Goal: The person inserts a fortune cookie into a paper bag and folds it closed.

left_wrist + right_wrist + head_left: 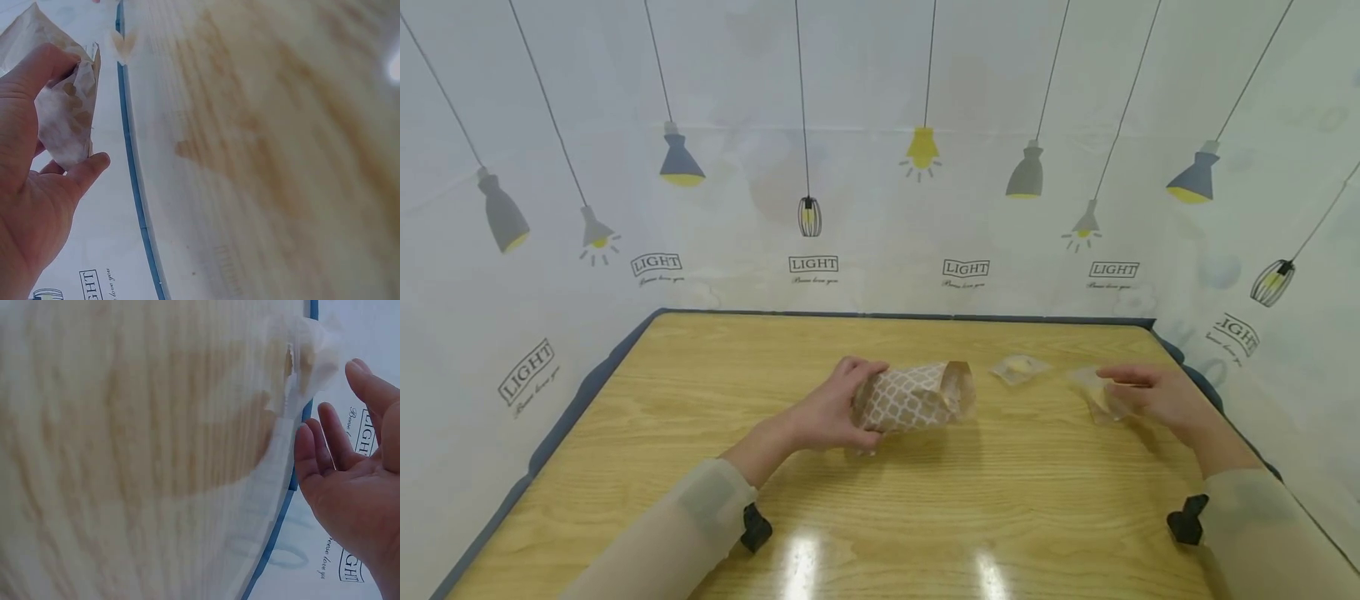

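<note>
Patterned paper bag (916,397) at mid-tabletop (700,500), mouth facing right, gripped at its closed end by left hand (835,412). Clear packet (1099,393) at right, under relaxed open right hand (1157,396). 2nd packet (1019,367) between. Risk: bag crumpling shut if squeezed, blocking entry.

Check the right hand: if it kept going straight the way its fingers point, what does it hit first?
The right hand points left across the table. First in line is the clear plastic packet right at its fingertips, probably already touching. Beyond it lie the small wrapped piece, then the patterned paper bag.
</note>
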{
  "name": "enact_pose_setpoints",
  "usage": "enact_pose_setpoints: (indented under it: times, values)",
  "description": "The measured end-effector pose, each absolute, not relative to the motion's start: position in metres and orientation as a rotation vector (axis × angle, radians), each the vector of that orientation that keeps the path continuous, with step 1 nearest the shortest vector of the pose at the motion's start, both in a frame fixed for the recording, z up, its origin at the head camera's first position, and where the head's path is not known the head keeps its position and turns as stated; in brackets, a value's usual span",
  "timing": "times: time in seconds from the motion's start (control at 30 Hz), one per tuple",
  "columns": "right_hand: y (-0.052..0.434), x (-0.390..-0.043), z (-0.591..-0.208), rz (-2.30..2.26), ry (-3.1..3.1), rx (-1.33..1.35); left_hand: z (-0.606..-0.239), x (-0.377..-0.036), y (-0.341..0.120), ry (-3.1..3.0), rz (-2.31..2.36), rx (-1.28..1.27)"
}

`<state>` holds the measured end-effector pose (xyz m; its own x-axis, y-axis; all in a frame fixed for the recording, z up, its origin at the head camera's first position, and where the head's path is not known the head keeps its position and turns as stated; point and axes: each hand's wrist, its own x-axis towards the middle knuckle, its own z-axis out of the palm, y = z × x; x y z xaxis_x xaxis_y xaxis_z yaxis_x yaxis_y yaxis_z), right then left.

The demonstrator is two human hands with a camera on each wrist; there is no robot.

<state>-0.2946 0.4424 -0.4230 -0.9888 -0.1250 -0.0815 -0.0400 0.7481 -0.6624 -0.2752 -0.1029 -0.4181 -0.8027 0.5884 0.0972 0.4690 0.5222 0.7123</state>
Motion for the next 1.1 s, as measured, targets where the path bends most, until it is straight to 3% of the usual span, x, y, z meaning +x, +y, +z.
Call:
enact_pose_setpoints:
  times: [0.7, 1.1]
  values:
    - [0.428, -0.295, -0.430, -1.123, 2.682, -0.065, -0.418, -0.275, -0.104, 2.614, 1.144, 0.915]
    - [0.413, -0.271, -0.424, -1.246, 2.728, -0.173, -0.417, -0.274, -0.104, 2.625, 1.131, 0.887]
